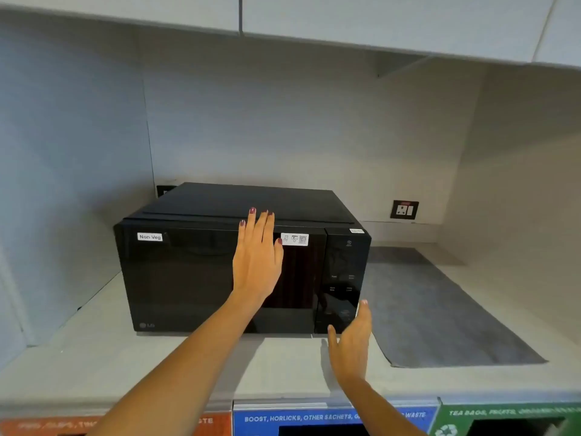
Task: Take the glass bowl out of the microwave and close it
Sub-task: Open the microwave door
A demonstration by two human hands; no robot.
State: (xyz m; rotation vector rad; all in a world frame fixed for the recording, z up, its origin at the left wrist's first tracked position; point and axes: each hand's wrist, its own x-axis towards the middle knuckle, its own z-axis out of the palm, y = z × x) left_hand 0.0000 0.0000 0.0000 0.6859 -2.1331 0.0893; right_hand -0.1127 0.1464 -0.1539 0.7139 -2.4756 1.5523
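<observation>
- A pale grey worktop [125, 357] sits in a nook with plain grey walls and cupboards above it.
- A shiny black box-shaped microwave [195, 278] stands on the worktop, near the left wall, so its door faces the person.
- The microwave door looks shut. It lies flat with the front of the box.
- A small white label that says "Non-Veg" [150, 236] is stuck on the top left of the door. I think it tells people what food goes in here.
- The left hand [256, 262] is spread wide and flat, with nothing in it. Its palm rests on the door, fingers pointing up. It may be holding the microwave steady so it does not slide.
- The right hand [352, 344] is open too, with nothing in it. It is close to the bottom right corner of the microwave, by the dark button panel [342, 278]. I think it is going for the button that opens the door.
- I cannot see the glass bowl. The door is too dark to look through. It is probably inside, so the job has hardly begun.
- A flat dark grey mat [440, 309] lies on the worktop just to the right of the microwave. It looks like a good place for a hot bowl.
- A black wall socket [404, 209] is on the back wall, to the right of the microwave.
- Coloured bin labels [314, 418] run along the front edge below the worktop.
</observation>
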